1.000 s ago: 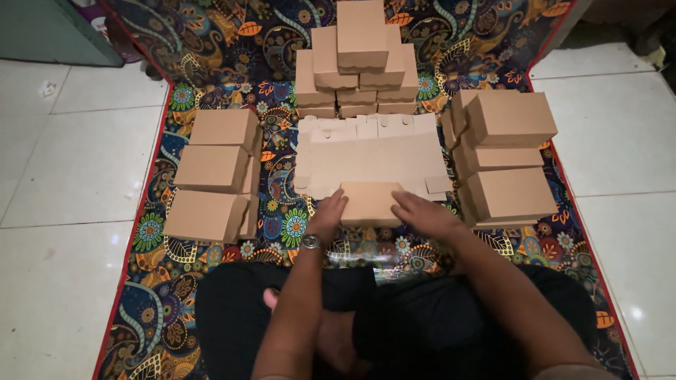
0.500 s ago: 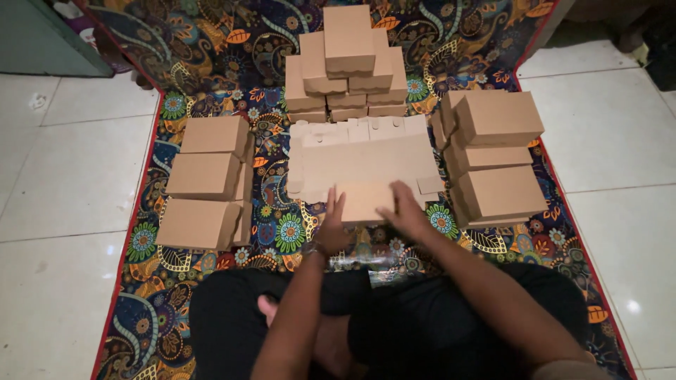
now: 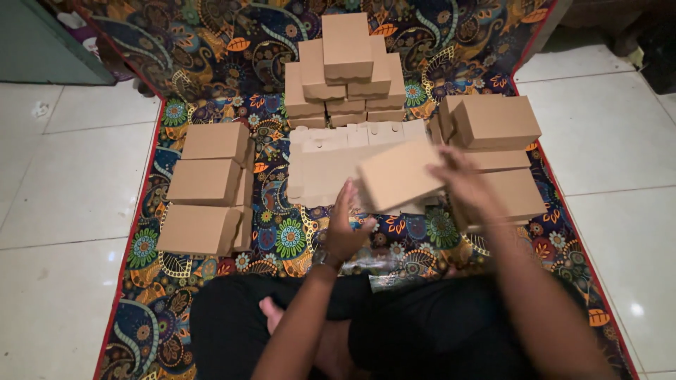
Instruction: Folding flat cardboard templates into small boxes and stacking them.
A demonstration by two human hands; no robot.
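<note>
I hold a flat brown cardboard box blank (image 3: 400,174) tilted above a stack of flat blanks (image 3: 325,166) on the patterned mat. My left hand (image 3: 345,226) grips its lower left edge, a watch on the wrist. My right hand (image 3: 468,184) holds its right edge, blurred by motion. Assembled brown boxes stand around: a row on the left (image 3: 204,184), a pile at the back (image 3: 345,63), a stack on the right (image 3: 496,123).
The colourful patterned mat (image 3: 211,56) has a red border and lies on white floor tiles (image 3: 63,190). My crossed legs in dark clothing (image 3: 394,324) fill the near edge. A crumpled clear plastic wrap (image 3: 380,264) lies by my knees.
Both hands have lifted one blank off the flat stack and tilted it up to the right. The right hand moved right.
</note>
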